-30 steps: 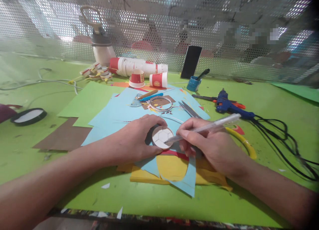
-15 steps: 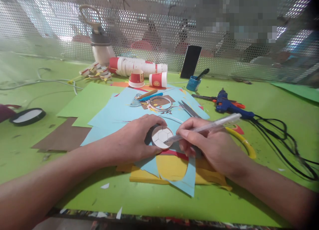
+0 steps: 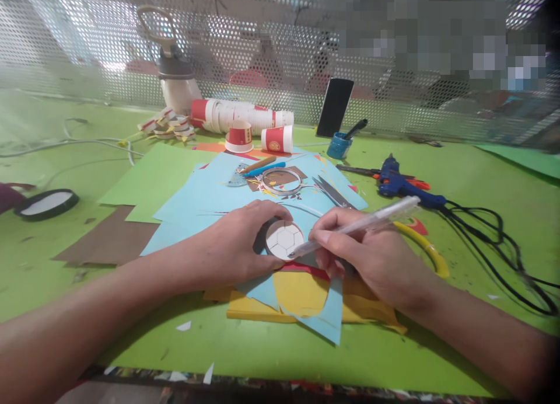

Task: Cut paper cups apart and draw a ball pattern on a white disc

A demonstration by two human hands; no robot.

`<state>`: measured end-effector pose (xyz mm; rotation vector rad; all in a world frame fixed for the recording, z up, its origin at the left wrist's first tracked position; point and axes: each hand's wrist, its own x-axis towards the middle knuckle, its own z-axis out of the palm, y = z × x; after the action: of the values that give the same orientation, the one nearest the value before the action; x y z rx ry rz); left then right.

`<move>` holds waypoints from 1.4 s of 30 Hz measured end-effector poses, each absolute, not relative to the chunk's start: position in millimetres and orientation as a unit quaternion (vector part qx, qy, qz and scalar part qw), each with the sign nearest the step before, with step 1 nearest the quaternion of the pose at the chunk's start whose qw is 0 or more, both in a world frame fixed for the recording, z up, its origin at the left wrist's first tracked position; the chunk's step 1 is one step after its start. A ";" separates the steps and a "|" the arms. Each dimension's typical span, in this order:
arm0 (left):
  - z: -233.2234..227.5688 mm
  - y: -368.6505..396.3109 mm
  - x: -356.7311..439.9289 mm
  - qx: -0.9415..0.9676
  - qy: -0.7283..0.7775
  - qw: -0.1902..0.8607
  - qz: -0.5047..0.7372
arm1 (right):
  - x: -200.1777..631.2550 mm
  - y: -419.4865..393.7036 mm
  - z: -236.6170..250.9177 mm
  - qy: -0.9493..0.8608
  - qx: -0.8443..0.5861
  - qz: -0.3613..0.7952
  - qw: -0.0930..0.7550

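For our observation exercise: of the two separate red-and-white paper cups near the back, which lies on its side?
The right-hand cup, its mouth facing left; the cut-down cup beside it stands upright.

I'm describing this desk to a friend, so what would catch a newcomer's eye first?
The white paper disc drawn like a football, at the centre on blue paper: the left hand pins it while the right hand puts a clear pen to its edge. Behind lie red-and-white paper cups, and a blue glue gun to the right.

I see no words or numbers I can read here. The red paper cup [image 3: 274, 139] has a round sign, too blurry to read.
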<state>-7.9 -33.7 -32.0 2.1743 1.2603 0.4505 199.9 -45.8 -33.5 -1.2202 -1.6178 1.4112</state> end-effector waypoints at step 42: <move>-35.6 -34.4 -7.9 0.830 0.449 0.265 0.199 | 202.3 -44.7 -36.0 -0.631 -0.453 0.527 0.345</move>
<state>-7.9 -34.4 -35.6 2.2419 1.2144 0.5379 202.3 -44.7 -36.0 -1.1752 -1.6375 1.3689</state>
